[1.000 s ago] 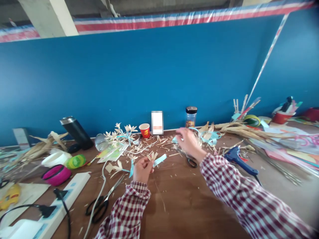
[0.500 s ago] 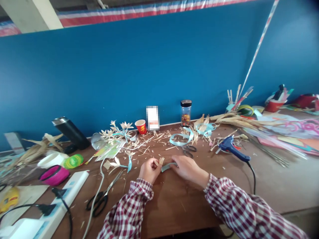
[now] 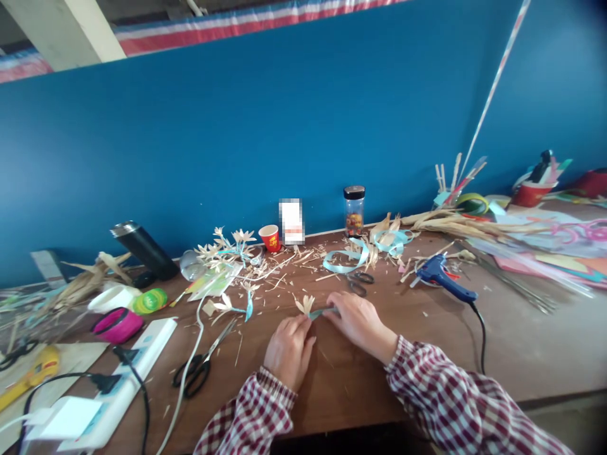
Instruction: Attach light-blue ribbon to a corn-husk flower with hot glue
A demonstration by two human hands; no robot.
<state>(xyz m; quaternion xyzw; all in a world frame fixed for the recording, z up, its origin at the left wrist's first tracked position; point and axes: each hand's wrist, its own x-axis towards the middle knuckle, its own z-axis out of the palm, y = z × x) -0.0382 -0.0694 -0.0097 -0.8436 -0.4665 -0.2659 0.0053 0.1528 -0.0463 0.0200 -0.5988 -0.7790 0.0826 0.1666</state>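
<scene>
A small pale corn-husk flower (image 3: 306, 305) points away from me at the fingertips of my left hand (image 3: 288, 351). That hand is closed, back upward, pinching the flower's base where a light-blue ribbon (image 3: 322, 312) meets it. My right hand (image 3: 359, 321) grips the ribbon's other end, fingers closed and low over the table. The ribbon spans the short gap between both hands. Black-handled scissors (image 3: 202, 366) lie left of my left hand. Beyond my right hand rests a smaller dark pair of scissors (image 3: 360, 282).
A blue glue gun (image 3: 443, 279) lies to the right, its cord hanging off the edge. On the left are a white power strip (image 3: 137, 373) and a black flask (image 3: 147, 249). Finished husk flowers (image 3: 227, 249), a red paper cup (image 3: 270, 238) and a lidded jar (image 3: 354, 212) stand behind husk scraps.
My left hand has rolled over so its back faces up, and the flower now stands out beyond its fingertips. My right hand still holds the ribbon. The view has shifted slightly.
</scene>
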